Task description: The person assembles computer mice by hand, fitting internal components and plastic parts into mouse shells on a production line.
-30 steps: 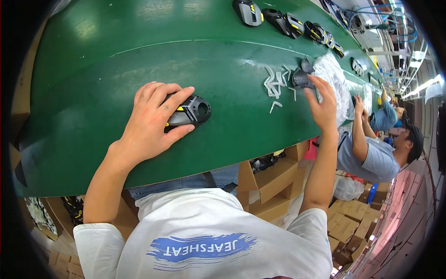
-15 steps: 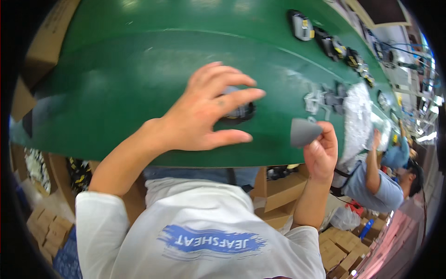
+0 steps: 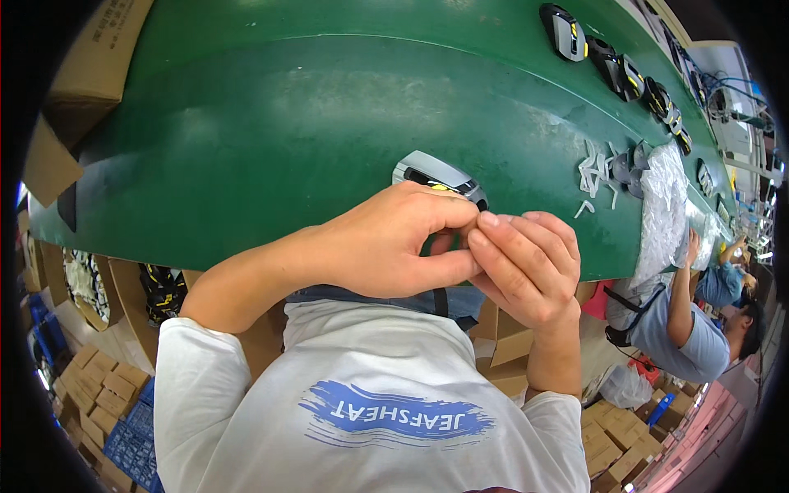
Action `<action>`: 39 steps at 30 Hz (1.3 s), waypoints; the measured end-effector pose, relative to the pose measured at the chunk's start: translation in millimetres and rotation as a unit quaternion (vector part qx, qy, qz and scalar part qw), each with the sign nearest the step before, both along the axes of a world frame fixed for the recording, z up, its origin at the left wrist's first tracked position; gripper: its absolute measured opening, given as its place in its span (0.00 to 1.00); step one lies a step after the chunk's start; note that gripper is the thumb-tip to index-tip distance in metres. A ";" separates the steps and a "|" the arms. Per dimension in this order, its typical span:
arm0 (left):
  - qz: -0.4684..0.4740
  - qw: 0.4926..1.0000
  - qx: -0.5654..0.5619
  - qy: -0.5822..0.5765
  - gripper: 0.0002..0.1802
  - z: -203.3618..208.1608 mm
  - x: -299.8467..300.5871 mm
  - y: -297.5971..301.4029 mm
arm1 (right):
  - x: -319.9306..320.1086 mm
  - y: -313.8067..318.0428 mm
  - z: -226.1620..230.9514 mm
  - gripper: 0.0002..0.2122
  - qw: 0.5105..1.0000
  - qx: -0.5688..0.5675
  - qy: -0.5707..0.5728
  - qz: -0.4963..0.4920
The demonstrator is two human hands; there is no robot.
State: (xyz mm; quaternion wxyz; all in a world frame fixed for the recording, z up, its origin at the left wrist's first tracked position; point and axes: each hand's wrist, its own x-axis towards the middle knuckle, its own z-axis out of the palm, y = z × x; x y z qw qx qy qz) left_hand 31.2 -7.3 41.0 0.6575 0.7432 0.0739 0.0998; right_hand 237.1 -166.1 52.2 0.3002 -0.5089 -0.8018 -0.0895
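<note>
At the near edge of the green table (image 3: 271,148), my two hands meet at the fingertips. My left hand (image 3: 394,238) is curled with thumb and fingers closed. My right hand (image 3: 530,267) pinches against the left fingertips; whatever lies between them is hidden. Just beyond the left hand rests a grey and black device (image 3: 440,171) with a yellow part, shaped like a computer mouse. The left fingers cover its near side, and I cannot tell whether they touch it. The grey curved piece seen earlier in my right hand does not show.
To the right lie translucent bent strips (image 3: 593,168), dark grey curved pieces (image 3: 631,171) and a clear plastic bag (image 3: 662,193). Several similar devices (image 3: 567,34) line the far right. A cardboard box (image 3: 99,62) stands at far left. A co-worker (image 3: 678,329) works on the right.
My right hand has moved left with the grey curved piece, which is now out of sight. My left hand has closed from a spread pose, and both hands have come together.
</note>
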 end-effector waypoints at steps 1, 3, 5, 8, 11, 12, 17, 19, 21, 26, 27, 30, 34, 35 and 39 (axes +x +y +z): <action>-0.001 1.000 -0.003 -0.003 0.11 1.5 -0.8 1.5 | -3.2 0.1 1.1 0.24 0.999 -0.011 -0.003 -0.031; -0.027 0.999 -0.021 0.040 0.22 5.9 -2.5 4.5 | 0.3 -4.2 4.5 0.27 0.997 -0.053 0.026 -0.048; 0.039 0.987 0.153 -0.040 0.31 3.1 -3.2 14.6 | 11.8 -6.4 6.4 0.28 0.989 -0.100 0.075 -0.084; 0.084 0.922 0.364 -0.097 0.44 -3.0 -4.0 30.0 | 36.4 -22.9 -14.3 0.31 0.926 -0.190 0.297 -0.134; 0.056 0.906 0.420 -0.022 0.49 -20.2 -3.2 26.0 | 35.6 -26.8 -25.7 0.30 0.894 -0.219 0.376 -0.107; 0.041 0.899 0.435 0.029 0.49 -25.7 -2.5 22.4 | 34.0 -23.1 -27.1 0.30 0.911 -0.225 0.327 -0.112; 0.045 0.910 0.411 0.018 0.45 -32.2 2.4 21.3 | 26.0 3.6 -36.6 0.29 0.971 -0.162 0.155 -0.077; 0.044 0.917 0.396 0.012 0.45 -37.5 2.3 21.1 | 26.4 9.1 -38.7 0.28 0.976 -0.158 0.130 -0.068; 0.049 0.922 0.383 0.009 0.45 -42.0 2.6 22.4 | 23.3 11.1 -34.9 0.28 0.980 -0.163 0.089 -0.072; 0.037 0.936 0.350 -0.022 0.46 -44.2 5.6 26.3 | 19.1 8.9 -40.8 0.28 0.987 -0.129 -0.002 -0.097; 0.036 0.937 0.348 -0.021 0.46 -44.2 7.5 26.6 | 16.3 5.7 -42.0 0.28 0.985 -0.128 -0.027 -0.115; 0.036 0.936 0.349 -0.014 0.47 -46.5 6.6 27.4 | -0.3 -3.5 -39.8 0.30 0.970 -0.153 -0.099 -0.158; 0.062 0.935 0.350 -0.019 0.48 -51.6 18.1 47.4 | 1.5 20.5 -22.7 0.32 0.938 -0.202 -0.199 -0.200; 0.086 0.938 0.334 -0.019 0.49 -51.5 20.9 54.2 | 9.6 32.4 -23.4 0.32 0.943 -0.185 -0.192 -0.197; 0.075 0.927 0.366 -0.028 0.52 -48.8 19.9 68.4 | 35.0 44.0 -16.3 0.32 0.950 -0.210 -0.186 -0.140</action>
